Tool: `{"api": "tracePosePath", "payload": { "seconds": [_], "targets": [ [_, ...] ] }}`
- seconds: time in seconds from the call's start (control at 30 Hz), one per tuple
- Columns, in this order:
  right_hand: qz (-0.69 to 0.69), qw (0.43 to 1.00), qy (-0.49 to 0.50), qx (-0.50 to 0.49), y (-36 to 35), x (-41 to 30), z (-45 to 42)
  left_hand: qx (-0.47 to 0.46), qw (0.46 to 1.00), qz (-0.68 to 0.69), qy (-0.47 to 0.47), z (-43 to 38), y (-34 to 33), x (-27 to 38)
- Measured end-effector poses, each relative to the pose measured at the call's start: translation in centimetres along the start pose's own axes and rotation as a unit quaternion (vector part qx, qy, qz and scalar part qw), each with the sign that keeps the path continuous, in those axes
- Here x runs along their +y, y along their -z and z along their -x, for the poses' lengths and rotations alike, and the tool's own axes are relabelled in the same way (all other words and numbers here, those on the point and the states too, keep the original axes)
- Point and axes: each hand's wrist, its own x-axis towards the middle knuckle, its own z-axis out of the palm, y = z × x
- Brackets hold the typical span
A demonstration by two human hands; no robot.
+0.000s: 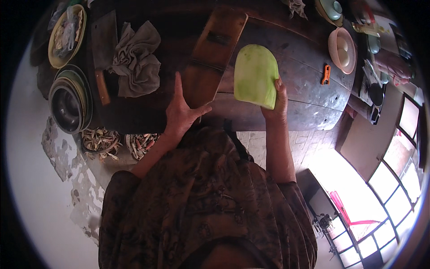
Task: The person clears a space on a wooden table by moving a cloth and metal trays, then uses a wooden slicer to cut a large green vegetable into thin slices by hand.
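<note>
My right hand point(277, 102) grips a peeled pale green gourd piece point(255, 75), rounded at the far end and cut flat at the near end. Thumb and fingers hold its right and lower side above the dark wooden table point(248, 116). Left of the gourd lies a long wooden board point(205, 79) with a dark slot and a cross seam, perhaps a vegetable slicer. My left hand point(183, 112) is at the board's near end, index finger and thumb spread and nothing held. Whether it touches the board is unclear.
At left lie a cleaver point(104, 47), a crumpled grey cloth point(137, 60), nested bowls point(69, 107) and a yellow basin point(50, 55). At right are an orange peeler point(326, 74) and a pink basket point(332, 43) holding pale round things. Below stand baskets of dried plant matter point(100, 138).
</note>
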Motion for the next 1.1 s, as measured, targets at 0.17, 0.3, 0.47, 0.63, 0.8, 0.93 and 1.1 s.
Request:
{"api": "tracePosePath", "payload": {
  "seconds": [0.17, 0.3, 0.47, 0.63, 0.8, 0.93, 1.1],
  "targets": [
    [0.086, 0.996, 0.0, 0.016, -1.2, 0.0, -0.4, -0.057, 0.935, 0.338, 0.09, -1.0, -2.3, -3.1],
    [0.197, 0.979, 0.013, 0.043, -2.0, -0.9, -0.3, -0.177, 0.815, 0.499, 0.237, -1.2, -2.1, -0.9],
    [0.389, 0.921, 0.026, 0.023, -5.2, -4.1, 0.2, -0.247, 0.724, 0.56, 0.318, 0.0, -1.3, 4.1],
    [0.519, 0.854, -0.006, 0.033, -8.8, -6.1, 0.4, -0.288, 0.683, 0.58, 0.338, -1.2, -4.0, 2.9],
    [0.595, 0.803, 0.009, -0.01, -10.4, -6.7, 0.5, -0.249, 0.684, 0.616, 0.301, -1.6, -5.3, 4.0],
    [0.589, 0.808, 0.002, 0.007, -11.3, -6.3, 0.2, -0.247, 0.685, 0.621, 0.291, -1.9, -4.5, 4.6],
    [0.324, 0.942, -0.037, 0.072, -10.6, -4.1, 1.2, -0.246, 0.691, 0.634, 0.245, -2.3, -3.7, 4.3]
  ]
}}
